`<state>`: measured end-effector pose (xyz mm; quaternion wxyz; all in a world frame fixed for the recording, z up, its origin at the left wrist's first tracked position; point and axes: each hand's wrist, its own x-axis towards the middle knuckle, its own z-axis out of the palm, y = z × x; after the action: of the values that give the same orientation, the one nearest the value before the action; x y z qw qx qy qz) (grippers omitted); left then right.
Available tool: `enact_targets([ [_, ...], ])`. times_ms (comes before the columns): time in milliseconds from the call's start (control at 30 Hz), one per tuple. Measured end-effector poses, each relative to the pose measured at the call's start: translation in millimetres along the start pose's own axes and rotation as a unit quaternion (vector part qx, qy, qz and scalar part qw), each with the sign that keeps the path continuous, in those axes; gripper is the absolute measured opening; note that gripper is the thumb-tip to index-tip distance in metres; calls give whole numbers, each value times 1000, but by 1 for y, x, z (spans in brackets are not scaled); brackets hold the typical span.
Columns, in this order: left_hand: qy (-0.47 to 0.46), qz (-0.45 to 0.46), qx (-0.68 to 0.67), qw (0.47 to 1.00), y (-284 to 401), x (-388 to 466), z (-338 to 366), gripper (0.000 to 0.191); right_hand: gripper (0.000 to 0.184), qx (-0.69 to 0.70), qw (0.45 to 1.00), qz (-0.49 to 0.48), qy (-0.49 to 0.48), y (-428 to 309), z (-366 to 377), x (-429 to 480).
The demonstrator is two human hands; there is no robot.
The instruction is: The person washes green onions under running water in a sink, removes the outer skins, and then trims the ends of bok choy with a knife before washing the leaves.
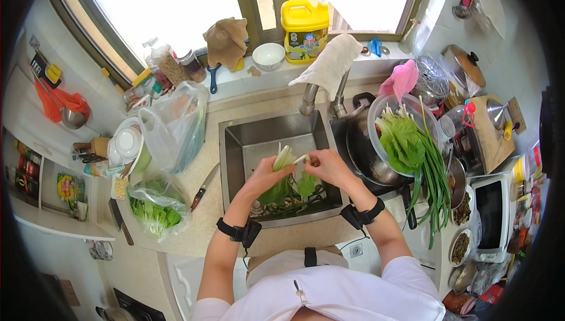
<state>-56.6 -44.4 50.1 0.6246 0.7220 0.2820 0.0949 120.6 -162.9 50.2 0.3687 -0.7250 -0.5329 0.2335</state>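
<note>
Over the stainless steel sink (282, 133), my left hand (267, 175) is closed around a bunch of leafy greens (282, 157), pale stems up and green leaves hanging down. My right hand (324, 168) pinches a pale stem (302, 159) beside the bunch; a green leaf hangs below it. Loose leaves and trimmings (287, 206) lie in the sink bottom. To the right, a translucent plastic basin (435, 118) holds lettuce-like greens (399, 144) and long green stalks (435, 188) that droop over its rim. It rests on a dark wok (366, 153).
A kitchen knife (205, 188) lies left of the sink, near bagged greens (156, 210) and a white plastic bag (174, 131). Another knife (120, 221) is farther left. The cloth-draped faucet (309, 100) stands behind the sink. Dishes of food (461, 246) sit at right.
</note>
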Motion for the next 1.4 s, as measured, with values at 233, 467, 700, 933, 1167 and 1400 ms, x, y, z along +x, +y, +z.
enact_targets([
  [233, 33, -22, 32, 999, -23, 3, -14, 25, 25, 142, 957, 84, -237, 11, -23, -4],
  [467, -8, -91, -271, 958, -2, 0, 11, 26, 33, 406, 896, 114, -142, 28, -9, -1],
  [700, 33, -78, -278, 957, -17, 22, 40, 33, 35, 356, 929, 81, -68, 42, 13, 13],
  [933, 114, -92, -295, 944, -24, 41, 38, 25, 30, -128, 948, 37, 289, 105, -13, 81],
  [1167, 113, -53, -331, 935, -21, 49, 23, 24, 49, -232, 929, 232, 170, 127, -8, 96],
  [1400, 169, -48, -307, 935, -32, 59, 19, 24, 49, -261, 918, 272, 127, 101, -11, 97],
])
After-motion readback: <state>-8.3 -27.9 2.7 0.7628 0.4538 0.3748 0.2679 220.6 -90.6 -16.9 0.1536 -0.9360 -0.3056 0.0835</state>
